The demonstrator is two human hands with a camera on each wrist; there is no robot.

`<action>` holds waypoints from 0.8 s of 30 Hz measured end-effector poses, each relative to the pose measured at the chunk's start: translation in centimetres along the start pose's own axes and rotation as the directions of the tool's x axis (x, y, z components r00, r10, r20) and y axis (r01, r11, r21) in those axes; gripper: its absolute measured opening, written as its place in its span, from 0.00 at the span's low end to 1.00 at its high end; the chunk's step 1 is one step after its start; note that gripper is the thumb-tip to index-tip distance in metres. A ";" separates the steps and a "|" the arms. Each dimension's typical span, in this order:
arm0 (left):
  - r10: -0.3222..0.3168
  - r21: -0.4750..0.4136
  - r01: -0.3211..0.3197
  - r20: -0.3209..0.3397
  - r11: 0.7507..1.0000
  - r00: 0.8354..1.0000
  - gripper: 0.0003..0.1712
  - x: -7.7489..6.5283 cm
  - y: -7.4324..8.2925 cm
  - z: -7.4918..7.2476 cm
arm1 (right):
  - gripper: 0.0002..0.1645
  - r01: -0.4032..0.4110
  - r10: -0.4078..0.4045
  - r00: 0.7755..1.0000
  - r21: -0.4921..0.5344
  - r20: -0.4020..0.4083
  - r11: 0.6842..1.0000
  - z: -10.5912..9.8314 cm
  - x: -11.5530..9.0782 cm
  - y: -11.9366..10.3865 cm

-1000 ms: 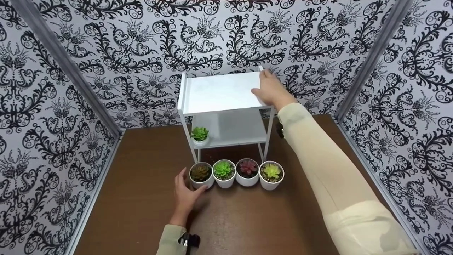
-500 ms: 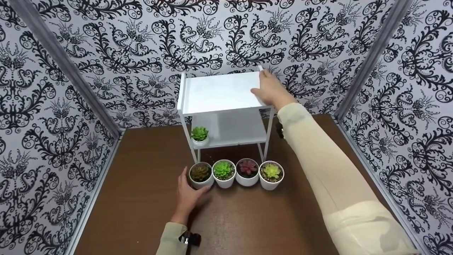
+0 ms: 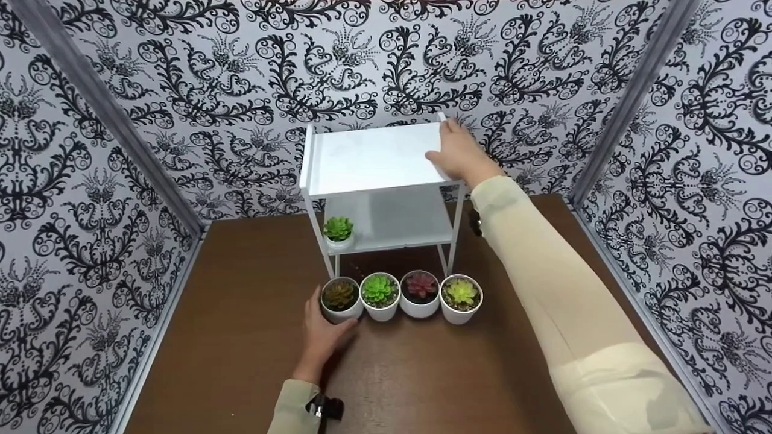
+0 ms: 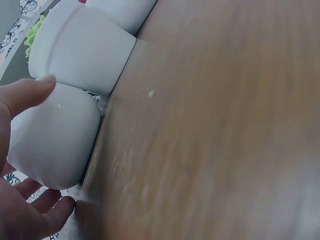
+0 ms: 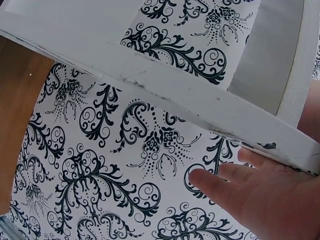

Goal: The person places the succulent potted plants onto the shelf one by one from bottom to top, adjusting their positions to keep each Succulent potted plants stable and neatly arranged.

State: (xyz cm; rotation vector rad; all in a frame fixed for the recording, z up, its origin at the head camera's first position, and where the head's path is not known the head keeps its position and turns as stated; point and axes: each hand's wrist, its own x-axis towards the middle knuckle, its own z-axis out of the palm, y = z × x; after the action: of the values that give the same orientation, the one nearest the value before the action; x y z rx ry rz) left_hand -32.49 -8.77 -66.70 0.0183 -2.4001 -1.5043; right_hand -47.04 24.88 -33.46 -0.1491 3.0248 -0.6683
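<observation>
My left hand [image 3: 322, 337] holds a white pot with a brownish succulent [image 3: 341, 294], thumb at its front and fingers around its left side. In the left wrist view the thumb [image 4: 30, 94] lies against the smooth pot [image 4: 57, 135], fingertips close to its base. The pot stands on the table at the left end of a row. My right hand [image 3: 459, 152] grips the right side of a white two-tier shelf [image 3: 374, 158], thumb over the top board. The right wrist view has its fingers [image 5: 220, 187] along the outside of the white frame [image 5: 165, 87].
Beside the held pot stand white pots with a bright green succulent [image 3: 380, 289], a dark red one [image 3: 420, 286] and a yellow-green one [image 3: 461, 293]. Another green succulent [image 3: 338, 230] sits on the lower tier's left end. Patterned walls [image 3: 229, 90] enclose the brown table [image 3: 241, 337].
My left hand has shifted slightly right and closer around the brownish succulent's pot. The right hand stays on the shelf, and the pots keep their places.
</observation>
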 end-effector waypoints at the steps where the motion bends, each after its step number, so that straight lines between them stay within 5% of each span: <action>1: -0.001 0.001 0.001 -0.005 1.000 1.000 0.66 0.0 -0.1 0.0 | 0.55 0.000 0.000 1.000 -0.001 0.000 1.000 0.0 0.0 0.0; 24: -0.051 -0.003 0.051 -0.032 0.999 0.998 0.60 0.1 0.3 0.3 | 0.55 -0.024 0.025 0.999 -0.012 0.022 1.000 0.0 0.4 -0.1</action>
State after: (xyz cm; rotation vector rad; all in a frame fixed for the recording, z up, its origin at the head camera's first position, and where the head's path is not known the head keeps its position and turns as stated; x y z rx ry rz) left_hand -32.62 -8.36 -66.53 0.1037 -2.3897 -1.5177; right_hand -47.46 24.77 -33.45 -0.1188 3.0041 -0.6433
